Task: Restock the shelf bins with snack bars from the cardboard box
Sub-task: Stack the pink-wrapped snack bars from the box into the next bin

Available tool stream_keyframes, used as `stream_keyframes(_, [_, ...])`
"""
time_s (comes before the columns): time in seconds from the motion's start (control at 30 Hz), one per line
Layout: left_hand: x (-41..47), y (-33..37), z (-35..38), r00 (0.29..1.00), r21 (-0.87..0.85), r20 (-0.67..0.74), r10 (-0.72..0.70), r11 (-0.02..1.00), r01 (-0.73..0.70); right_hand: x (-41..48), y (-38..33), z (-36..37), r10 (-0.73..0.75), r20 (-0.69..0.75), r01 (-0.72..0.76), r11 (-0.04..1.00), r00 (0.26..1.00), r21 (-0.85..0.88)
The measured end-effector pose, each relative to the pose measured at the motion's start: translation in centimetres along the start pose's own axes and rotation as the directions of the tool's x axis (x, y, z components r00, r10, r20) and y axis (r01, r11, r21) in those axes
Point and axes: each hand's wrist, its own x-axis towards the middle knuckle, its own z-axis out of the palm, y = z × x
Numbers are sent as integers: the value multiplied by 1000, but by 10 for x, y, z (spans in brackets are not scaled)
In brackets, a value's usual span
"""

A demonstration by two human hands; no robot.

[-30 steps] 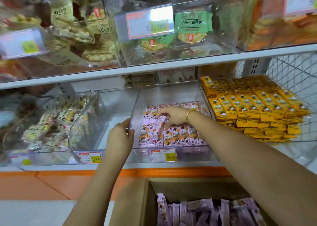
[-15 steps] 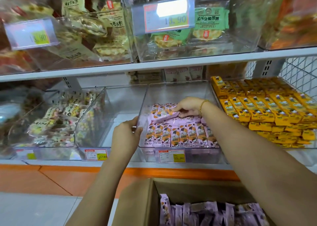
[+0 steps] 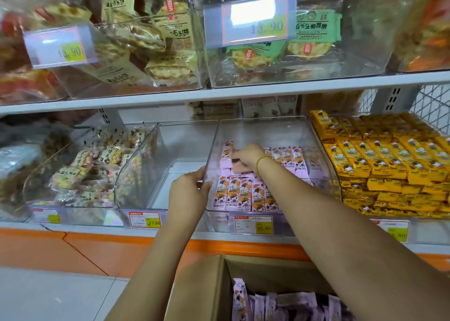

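Note:
A clear plastic bin (image 3: 267, 130) on the lower shelf holds rows of pink snack bars (image 3: 243, 194). My left hand (image 3: 188, 194) grips the bin's left wall near its front corner. My right hand (image 3: 246, 158) is inside the bin at the back left, fingers curled on pink bars there; which bars it holds is blurred. Below, an open cardboard box (image 3: 207, 291) holds more pink snack bars (image 3: 280, 306) standing on end.
An empty clear bin (image 3: 170, 150) stands left of the pink one, then a bin of mixed small snacks (image 3: 92, 172). Yellow bars (image 3: 389, 160) are stacked to the right. Upper-shelf bins (image 3: 267, 52) of biscuit packs overhang. An orange shelf base (image 3: 97, 245) runs below.
My right hand has moved from the front middle of the bars toward the bin's back left. My left hand stays on the bin's left wall. The camera has come closer.

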Motion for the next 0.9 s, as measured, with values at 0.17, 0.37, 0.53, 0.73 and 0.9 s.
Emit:
stream_keyframes(0.17, [2, -3, 1, 1000, -14, 14, -16, 1000, 17, -7, -2, 4, -45, 18, 48, 985, 999, -165])
stream_keyframes(0.37, [-4, -5, -1, 999, 15, 31, 30, 999, -31, -73, 0, -17, -292, 5, 275, 894, 956, -353])
stream_keyframes(0.53, [-45, -14, 3, 990, 169, 32, 137, 976, -141, -178, 42, -33, -565, 118, 567, 747, 817, -348])
stream_keyframes(0.73, [-114, -21, 18, 975, 124, 154, 157, 976, -177, -217, 155, -32, -453, 315, 550, 725, 834, -414])
stream_keyframes(0.9, [-165, -54, 48, 896, 268, 443, -36, 959, -94, -179, 263, -37, -122, 268, 234, 866, 956, -442])
